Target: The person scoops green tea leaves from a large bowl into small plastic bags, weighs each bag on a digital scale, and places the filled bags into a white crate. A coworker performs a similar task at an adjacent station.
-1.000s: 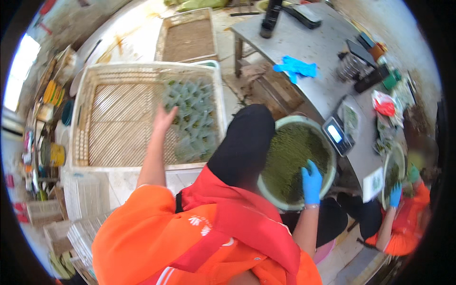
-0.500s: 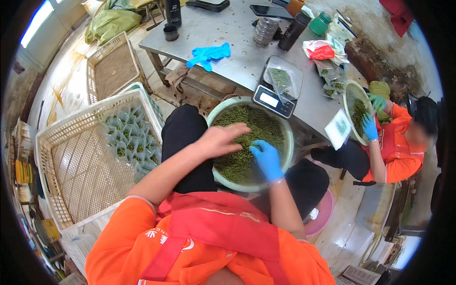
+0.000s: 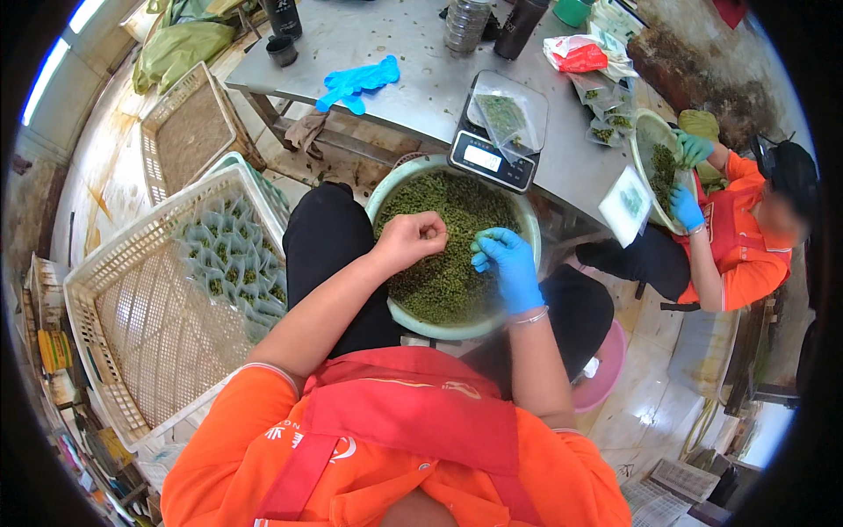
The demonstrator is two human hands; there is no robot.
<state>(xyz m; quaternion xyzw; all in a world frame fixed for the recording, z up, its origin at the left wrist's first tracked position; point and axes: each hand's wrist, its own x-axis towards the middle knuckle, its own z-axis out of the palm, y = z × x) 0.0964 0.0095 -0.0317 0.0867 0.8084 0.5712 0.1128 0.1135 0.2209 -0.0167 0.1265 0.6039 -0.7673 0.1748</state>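
Observation:
A round pale green basin [image 3: 528,233] between my knees holds a heap of small green sprigs or berries [image 3: 435,294]. My bare left hand [image 3: 415,234] is closed above the heap, its fingertips curled in; what they hold, if anything, is too small to make out. To its right, my blue-gloved right hand [image 3: 499,256] is pinched over the heap, with small green bits at its fingertips. A scale [image 3: 492,162] bearing a clear bag of green material [image 3: 506,114] rests on the metal table beyond the basin.
A white crate [image 3: 132,334] with several filled bags [image 3: 228,259] is left, another crate [image 3: 180,140] behind. The table [image 3: 395,39] bears a blue glove [image 3: 356,83] and containers. A co-worker [image 3: 738,237] works over a bowl at right; a pink basin [image 3: 606,369] lies low.
My left hand has come from the left crate to over the basin and has curled its fingers. My right hand has closed its fingers into a pinch. The view has turned toward the table.

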